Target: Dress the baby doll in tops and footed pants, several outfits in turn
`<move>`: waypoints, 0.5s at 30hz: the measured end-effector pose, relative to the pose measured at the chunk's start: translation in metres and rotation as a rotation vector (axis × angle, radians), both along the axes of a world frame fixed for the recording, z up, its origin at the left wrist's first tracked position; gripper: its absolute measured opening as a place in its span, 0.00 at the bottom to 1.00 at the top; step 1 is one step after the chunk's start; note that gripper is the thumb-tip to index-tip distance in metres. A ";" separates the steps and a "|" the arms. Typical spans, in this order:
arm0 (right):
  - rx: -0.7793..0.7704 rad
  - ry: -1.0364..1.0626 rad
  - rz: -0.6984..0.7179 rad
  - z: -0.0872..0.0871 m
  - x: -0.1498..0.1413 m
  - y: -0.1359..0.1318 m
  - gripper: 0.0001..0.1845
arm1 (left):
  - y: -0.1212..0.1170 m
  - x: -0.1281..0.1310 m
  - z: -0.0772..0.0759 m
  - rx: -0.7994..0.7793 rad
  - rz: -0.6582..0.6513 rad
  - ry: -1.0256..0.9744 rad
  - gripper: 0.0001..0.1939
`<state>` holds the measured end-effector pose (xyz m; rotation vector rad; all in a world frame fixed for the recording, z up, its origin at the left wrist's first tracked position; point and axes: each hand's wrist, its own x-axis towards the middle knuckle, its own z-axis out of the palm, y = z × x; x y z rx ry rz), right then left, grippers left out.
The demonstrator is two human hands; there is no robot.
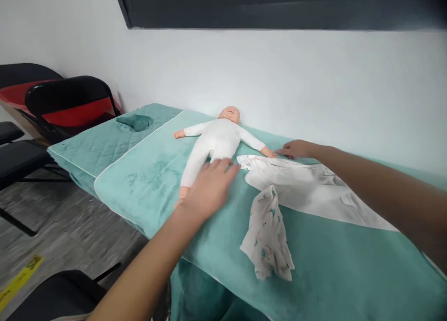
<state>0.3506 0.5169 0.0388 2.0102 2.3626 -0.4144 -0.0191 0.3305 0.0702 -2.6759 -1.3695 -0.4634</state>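
Observation:
A baby doll (221, 137) with a white cloth body lies on its back, arms spread, on a green padded cover. My left hand (213, 183) is over the doll's lower leg, palm down, with fingers stretched out and thumb apart; it hides the leg on that side. Close to the doll's outstretched hand, my right hand (297, 149) reaches in with fingers loosely apart; whether it touches the doll I cannot tell. White baby clothing (303, 183) is laid out below my right forearm. Nearer to me, a crumpled white printed garment (268, 237) lies by itself.
The green bed cover (139, 167) has a quilted end with a face hole (135, 122). A white wall (314, 83) stands directly behind it. Folding chairs (73, 102) are at the left, and a black seat (66, 295) is at lower left.

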 end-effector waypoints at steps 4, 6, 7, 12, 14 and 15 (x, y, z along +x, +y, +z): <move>-0.082 -0.059 0.019 0.010 0.036 -0.065 0.25 | -0.052 0.034 -0.019 -0.028 -0.258 0.054 0.37; -0.041 -0.033 0.067 0.021 0.032 -0.096 0.20 | -0.064 0.052 -0.029 0.006 -0.273 0.060 0.38; 0.000 -0.019 0.098 0.028 0.025 -0.112 0.18 | -0.068 0.061 -0.033 0.019 -0.272 0.062 0.39; 0.168 -0.064 0.456 0.048 -0.024 -0.209 0.13 | -0.073 0.093 -0.038 0.119 -0.180 -0.027 0.37; 0.234 -0.075 0.728 0.049 -0.040 -0.247 0.13 | -0.074 0.099 -0.035 0.151 -0.187 -0.059 0.33; 0.263 -0.070 0.815 0.049 -0.045 -0.264 0.14 | -0.074 0.102 -0.034 0.153 -0.211 -0.060 0.31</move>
